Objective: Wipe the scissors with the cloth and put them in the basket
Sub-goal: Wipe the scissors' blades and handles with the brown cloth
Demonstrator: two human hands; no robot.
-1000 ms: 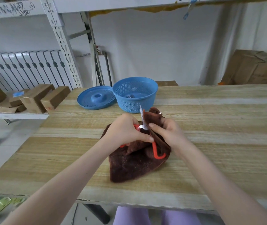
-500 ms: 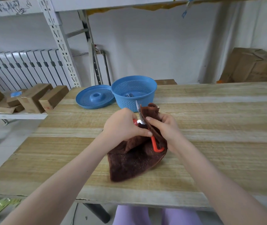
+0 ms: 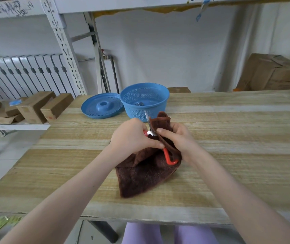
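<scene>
open tabletop [image 3: 237, 120] right of the basket [image 3: 146, 112], lid [image 3: 102, 107] close on its left

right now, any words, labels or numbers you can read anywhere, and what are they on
Black handwritten scrawl on the shelf beam, top left: not legible.
Small red mark on a cardboard box on the left shelf: too small to read.
No text shows on the scissors, cloth, basket or lid.
</scene>
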